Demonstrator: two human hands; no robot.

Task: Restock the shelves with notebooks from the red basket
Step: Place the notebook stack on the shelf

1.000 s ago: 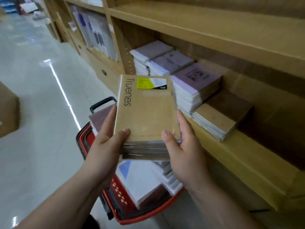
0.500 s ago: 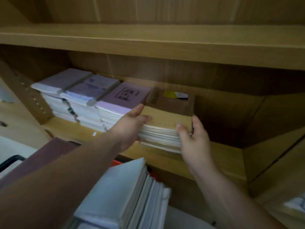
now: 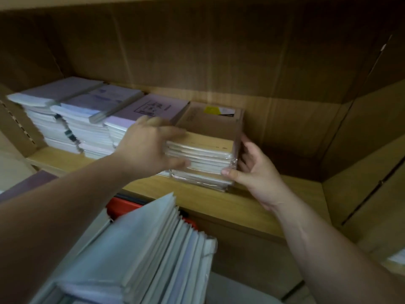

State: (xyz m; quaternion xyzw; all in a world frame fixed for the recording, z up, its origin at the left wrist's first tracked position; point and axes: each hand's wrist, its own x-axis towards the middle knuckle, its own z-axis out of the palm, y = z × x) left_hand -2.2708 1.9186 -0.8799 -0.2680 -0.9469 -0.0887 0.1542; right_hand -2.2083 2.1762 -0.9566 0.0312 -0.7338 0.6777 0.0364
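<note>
a: entry. where is the brown notebook stack [image 3: 210, 139]?
b: lying flat on the wooden shelf [image 3: 219, 205], near the front edge, rightmost in the row. the kraft cover is matte, with a yellow label at the far end. glossy clear wrap around it, and the page edges are pale and layered.
a: hands?
b: right hand [image 3: 258, 172]: thumb pressed on the stack's front lower corner, fingers curled round its right side. left hand [image 3: 149, 148]: at the left front corner, motion-blurred. its fingers lie over the top edge, but i cannot tell whether they clamp it.
a: neighbours?
b: a lilac notebook stack [image 3: 153, 108] just beside it on the left; contact is hidden by the left hand. two pale stacks [image 3: 92, 106] sit further left with ragged edges. to the right the shelf runs on to a wood-grain side panel [image 3: 361, 139].
a: below?
b: the red basket [image 3: 122, 207], only a strip of its rim in view, in front of the shelf edge. white notebooks [image 3: 149, 249] stand on edge in it, fanned, in film. the left forearm crosses above them. a maroon cover [image 3: 28, 183] is at far left.
</note>
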